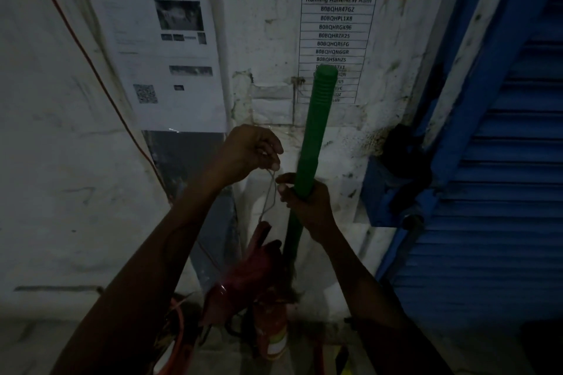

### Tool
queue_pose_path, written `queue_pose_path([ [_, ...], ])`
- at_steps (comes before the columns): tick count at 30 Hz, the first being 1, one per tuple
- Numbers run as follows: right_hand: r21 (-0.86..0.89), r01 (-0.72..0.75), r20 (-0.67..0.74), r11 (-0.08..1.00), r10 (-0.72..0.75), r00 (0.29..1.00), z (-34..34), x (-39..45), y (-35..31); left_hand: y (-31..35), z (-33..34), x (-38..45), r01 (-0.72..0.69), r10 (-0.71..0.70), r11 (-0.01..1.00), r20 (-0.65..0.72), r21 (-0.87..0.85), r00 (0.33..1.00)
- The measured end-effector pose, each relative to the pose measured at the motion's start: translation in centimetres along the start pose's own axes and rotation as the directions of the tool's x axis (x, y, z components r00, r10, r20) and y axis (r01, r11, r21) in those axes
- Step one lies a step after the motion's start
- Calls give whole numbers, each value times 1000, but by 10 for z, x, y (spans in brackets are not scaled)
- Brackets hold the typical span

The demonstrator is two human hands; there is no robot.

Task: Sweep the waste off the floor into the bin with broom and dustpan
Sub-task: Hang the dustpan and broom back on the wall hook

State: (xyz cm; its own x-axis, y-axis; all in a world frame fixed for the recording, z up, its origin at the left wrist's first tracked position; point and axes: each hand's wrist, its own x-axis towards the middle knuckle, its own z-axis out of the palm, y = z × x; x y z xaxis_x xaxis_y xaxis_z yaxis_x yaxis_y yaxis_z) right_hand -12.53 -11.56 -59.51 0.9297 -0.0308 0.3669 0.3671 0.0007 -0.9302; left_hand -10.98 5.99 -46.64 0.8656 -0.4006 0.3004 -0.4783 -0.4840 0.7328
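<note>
Fetching the tools is, we judge, the step in hand: no waste, bin or floor work shows yet. Our left hand (253, 151) pinches a thin pale string loop (269, 192) between thumb and fingertips, so this grip is clamped on the string. The loop hangs down from the grip to a red handle (263, 230), which we think belongs to the dustpan (243, 280), though the dark picture does not let us be sure. To do it well, we should lift the loop straight up and away from the wall, slowly, so it comes free of whatever holds it; we cannot see a hook or nail.

Just right of that grip, our right hand (306, 207) is wrapped around the green broom handle (313, 137), clamped on it at about the middle. The handle stands nearly upright, its ribbed top well above the grip, the lower part going down below the grip into shadow.

Left of both grips an orange cable (91, 64) runs down the wall (45, 131), and printed sheets (170, 49) are taped there. Below the grips stands a red cylinder (275, 335), perhaps an extinguisher; it could catch the dustpan. Right of the right grip is a blue shutter (502, 192), close enough that a swinging broom may hit it.
</note>
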Motion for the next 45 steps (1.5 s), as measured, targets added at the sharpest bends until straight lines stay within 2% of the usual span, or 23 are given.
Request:
queue_pose_path([
  [8, 41, 27, 6, 999, -27, 1000, 28, 17, -26, -13, -18, -2, -8, -9, 988, -111, -154, 994],
  [14, 17, 61, -94, 998, -59, 994, 40, 25, -35, -31, -27, -3, -63, 22, 970, -173, -234, 985],
  [17, -13, 138, -126, 990, -139, 982, 41, 32, -47, -39, -19, -4, -124, 53, 953, -252, -275, 966],
  [20, 29, 142, -139, 989, -137, 981, 43, 42, -63, -41, -7, -3, -52, -76, 893, -262, -448, 962],
  [22, 60, 137, -160, 989, -126, 979, 42, 51, -73, -44, -4, -2, 37, -189, 814, -204, -580, 961],
  [24, 61, 131, -166, 990, -119, 979, 38, 62, -83, -46, -4, 1, 89, -233, 769, -148, -634, 961],
  [27, 47, 126, -184, 991, -116, 976, 32, 78, -99, -40, -7, 12, 91, -238, 754, -142, -650, 961],
  [31, 8, 152, -212, 988, -147, 966, 26, 100, -126, -11, -14, 39, 85, -187, 792, -108, -605, 976],
  [36, -78, 211, -274, 974, -225, 935, 11, 128, -158, 32, -16, 73, -62, -160, 818, -331, -572, 930],
  [41, -99, 208, -388, 973, -230, 892, -26, 157, -190, 73, -30, 105, -102, -157, 813, -385, -573, 910],
  [45, -107, 211, -405, 972, -236, 883, -59, 177, -219, 98, -44, 131, -140, -106, 858, -438, -494, 893],
])
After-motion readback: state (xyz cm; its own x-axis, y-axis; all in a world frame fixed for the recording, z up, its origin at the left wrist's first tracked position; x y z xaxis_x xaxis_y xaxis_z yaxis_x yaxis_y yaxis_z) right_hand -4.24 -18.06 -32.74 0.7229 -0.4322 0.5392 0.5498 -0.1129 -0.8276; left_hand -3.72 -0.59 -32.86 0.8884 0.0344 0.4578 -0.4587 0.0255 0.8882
